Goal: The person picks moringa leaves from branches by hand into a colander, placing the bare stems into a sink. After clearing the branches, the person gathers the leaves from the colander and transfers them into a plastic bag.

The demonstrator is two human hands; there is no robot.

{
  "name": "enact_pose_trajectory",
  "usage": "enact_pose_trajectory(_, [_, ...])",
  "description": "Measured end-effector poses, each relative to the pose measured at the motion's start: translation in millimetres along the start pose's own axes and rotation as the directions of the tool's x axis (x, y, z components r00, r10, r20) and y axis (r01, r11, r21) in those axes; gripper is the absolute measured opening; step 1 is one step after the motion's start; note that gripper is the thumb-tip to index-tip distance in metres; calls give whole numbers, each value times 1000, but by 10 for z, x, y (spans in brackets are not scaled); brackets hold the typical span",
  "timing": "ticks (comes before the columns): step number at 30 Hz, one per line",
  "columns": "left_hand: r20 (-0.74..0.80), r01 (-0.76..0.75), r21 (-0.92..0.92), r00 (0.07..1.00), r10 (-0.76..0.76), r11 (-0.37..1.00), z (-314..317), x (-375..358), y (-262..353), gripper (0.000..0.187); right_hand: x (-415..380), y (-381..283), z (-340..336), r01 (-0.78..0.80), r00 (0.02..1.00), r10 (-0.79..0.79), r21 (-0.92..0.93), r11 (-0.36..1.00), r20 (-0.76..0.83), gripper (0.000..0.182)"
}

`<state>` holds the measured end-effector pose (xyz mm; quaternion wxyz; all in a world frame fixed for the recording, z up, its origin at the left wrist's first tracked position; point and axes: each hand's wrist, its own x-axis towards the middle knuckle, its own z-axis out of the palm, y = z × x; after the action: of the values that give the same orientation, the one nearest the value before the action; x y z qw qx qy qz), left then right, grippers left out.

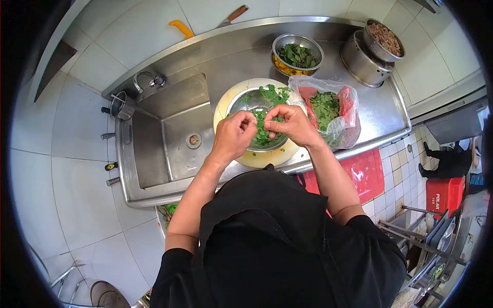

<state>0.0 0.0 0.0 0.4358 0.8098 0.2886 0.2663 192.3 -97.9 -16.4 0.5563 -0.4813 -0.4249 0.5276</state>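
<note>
Both hands hover over a metal bowl [238, 104] of green leaves [261, 105], which rests on a round pale board [224, 102]. My left hand [236, 134] is closed, fingertips pinched together; whatever it holds is too small to name. Close beside it, my right hand [290, 124] has thumb and forefinger curled toward each other, and anything between them is hard to make out. To the right of the bowl lies an open plastic bag [347, 114] with more green leaves [324, 109] inside.
A sink basin [179, 131] with a faucet [149, 81] is at the left. Behind the board stand stacked bowls [298, 55] with leaves. A pot [362, 64] carries a bowl of shredded food [384, 40]. Another person [452, 161] stands far right, near a red box [444, 195].
</note>
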Motion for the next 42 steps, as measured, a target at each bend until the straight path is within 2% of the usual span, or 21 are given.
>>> enact_pose_trajectory(5, [-124, 126, 112, 986, -112, 986, -116, -50, -132, 13, -59, 90, -66, -39, 998, 40, 18, 999, -42, 12])
enact_pose_trajectory(9, [-137, 79, 247, 989, -46, 966, -218, -202, -237, 13, -75, 158, -161, -67, 994, 62, -54, 996, -91, 13])
enact_pose_trajectory(11, [-200, 72, 193, 979, -32, 979, -401, -411, -289, 12, -107, 169, -172, -112, 987, 102, -77, 991, -123, 12])
enact_pose_trajectory(15, [-381, 319, 110, 888, -257, 941, -1114, -1124, -614, 11, -173, 250, -178, -160, 976, 151, -44, 986, -157, 13])
enact_pose_trajectory(17, [-482, 389, 165, 833, -270, 906, -1561, -1632, -900, 11, -180, 289, -156, -199, 966, 192, -26, 980, -172, 13])
enact_pose_trajectory(19, [-548, 661, 410, 729, -409, 628, -1964, -2133, -933, 15, -164, 344, -127, -215, 964, 210, -16, 976, -163, 13])
enact_pose_trajectory(21, [-534, 823, 539, 497, -684, 177, -2304, -2629, -1124, 32, -145, 380, -90, -227, 963, 222, -13, 974, -151, 13])
enact_pose_trajectory(22, [-538, 827, 536, 490, -685, 170, -2383, -2965, -1257, 32, -126, 386, -61, -224, 964, 221, -6, 974, -147, 14])
enact_pose_trajectory(24, [-610, 692, 689, 395, -687, -215, -2412, -3484, -1548, 57, -63, 399, -28, -217, 967, 215, -1, 976, -139, 14])
enact_pose_trajectory(25, [-612, 692, 689, 394, -686, -216, -2391, -3482, -1605, 57, -45, 422, -19, -214, 965, 213, 13, 977, -151, 14])
enact_pose_trajectory(27, [-687, 803, 591, 550, -475, 75, -2335, -3399, -1732, 73, -25, 470, -6, -214, 963, 215, 21, 976, -164, 15])
enact_pose_trajectory(28, [-674, 810, 502, 586, -450, 302, -2199, -3108, -1615, 68, 1, 490, -2, -239, 954, 252, 96, 966, -162, 16])
enact_pose_trajectory(29, [-673, 767, 384, 614, -413, 514, -1985, -2642, -1371, 63, 35, 504, 2, -261, 945, 287, 167, 951, -156, 17])
enact_pose_trajectory(30, [-633, 653, 356, 695, -341, 668, -1746, -2218, -1127, 54, 67, 516, 6, -261, 948, 283, 153, 953, -147, 17])
enact_pose_trajectory(31, [-587, 578, 245, 728, -356, 778, -1512, -1860, -942, 47, 92, 532, 14, -282, 940, 314, 215, 935, -131, 19])
enact_pose_trajectory(32, [-503, 424, 190, 816, -283, 885, -1292, -1556, -854, 43, 107, 535, 26, -303, 932, 345, 277, 912, -116, 21])
enact_pose_trajectory(33, [-415, 341, 113, 870, -267, 933, -1048, -1258, -644, 41, 120, 519, 40, -302, 933, 341, 267, 915, -114, 21])
enact_pose_trajectory(36, [-113, 78, 107, 991, -65, 991, -474, -591, -190, 38, 168, 463, 40, -368, 915, 403, 343, 864, -35, 32])
enact_pose_trajectory(37, [-17, -3, 111, 1000, 5, 994, -345, -430, -107, 36, 174, 475, 33, -359, 918, 396, 341, 869, -42, 32])
enact_pose_trajectory(39, [47, -80, 142, 996, 74, 987, -130, -188, -164, 35, 177, 506, 20, -329, 935, 355, 424, 844, 18, 36])
enact_pose_trajectory(42, [167, -196, 226, 973, 160, 954, 22, -9, -216, 34, 169, 473, -17, -338, 919, 394, 471, 815, -22, 47])
